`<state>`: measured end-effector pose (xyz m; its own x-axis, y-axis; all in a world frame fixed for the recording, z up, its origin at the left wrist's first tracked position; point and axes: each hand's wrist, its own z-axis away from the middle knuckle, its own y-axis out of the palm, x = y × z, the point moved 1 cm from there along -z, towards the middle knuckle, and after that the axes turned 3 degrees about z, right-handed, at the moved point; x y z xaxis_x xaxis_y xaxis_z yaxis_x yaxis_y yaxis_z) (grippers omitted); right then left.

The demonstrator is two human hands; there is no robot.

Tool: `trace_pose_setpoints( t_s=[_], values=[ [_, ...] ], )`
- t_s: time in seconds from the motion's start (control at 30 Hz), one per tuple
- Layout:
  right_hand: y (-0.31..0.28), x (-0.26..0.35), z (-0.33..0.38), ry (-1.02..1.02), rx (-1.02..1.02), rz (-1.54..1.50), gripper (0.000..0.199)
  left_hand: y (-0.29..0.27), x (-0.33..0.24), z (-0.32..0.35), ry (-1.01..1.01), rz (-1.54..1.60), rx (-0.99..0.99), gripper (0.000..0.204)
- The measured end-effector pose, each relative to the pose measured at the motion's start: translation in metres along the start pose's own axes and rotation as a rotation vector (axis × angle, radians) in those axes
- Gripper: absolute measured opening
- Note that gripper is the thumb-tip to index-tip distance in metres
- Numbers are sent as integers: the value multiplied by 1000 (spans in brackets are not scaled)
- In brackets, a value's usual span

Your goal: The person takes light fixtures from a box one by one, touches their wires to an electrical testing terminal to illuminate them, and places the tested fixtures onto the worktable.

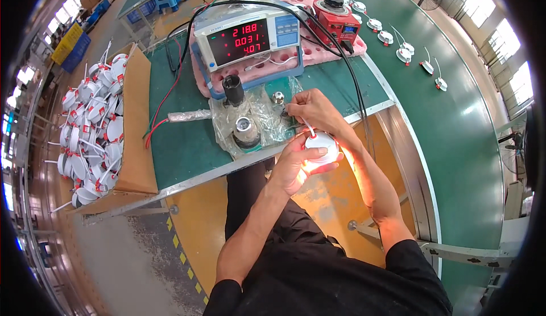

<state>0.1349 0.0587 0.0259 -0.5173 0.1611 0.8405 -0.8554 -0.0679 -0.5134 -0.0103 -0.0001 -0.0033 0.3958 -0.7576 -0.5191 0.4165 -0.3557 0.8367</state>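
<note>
Just past the bench's front edge, my left hand grips a round white downlight with its thumb on the back. The lamp is lit, and its glow falls on my palm and right forearm. A short white cable rises from its red connector toward my right hand. The fingers of that hand are pinched together at a plastic-wrapped test fixture; they seem to hold the cable's end, which is mostly hidden. Left of my hands on the fixture stand a black knob-like post and a metal-topped cylinder.
Behind the fixture, a power meter with red digits rests on pink foam beside a red device. A cardboard box heaped with downlights stands left. More lamps line the green conveyor at right. Black cables hang over the bench edge.
</note>
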Motion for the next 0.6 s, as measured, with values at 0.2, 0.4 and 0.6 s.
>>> trace_pose_setpoints(
  t_s=[0.2, 0.4, 0.6],
  values=[
    [3, -4, -1, -19, -8, -41, 23, 3, -1, 2, 0, 16, -18, 41],
    [3, -4, -1, -28, -10, -44, 23, 2, -1, 2, -1, 16, -15, 40],
    [2, -3, 0, -27, -18, -52, 23, 2, 0, 0, 15, 19, -26, 39]
  ],
)
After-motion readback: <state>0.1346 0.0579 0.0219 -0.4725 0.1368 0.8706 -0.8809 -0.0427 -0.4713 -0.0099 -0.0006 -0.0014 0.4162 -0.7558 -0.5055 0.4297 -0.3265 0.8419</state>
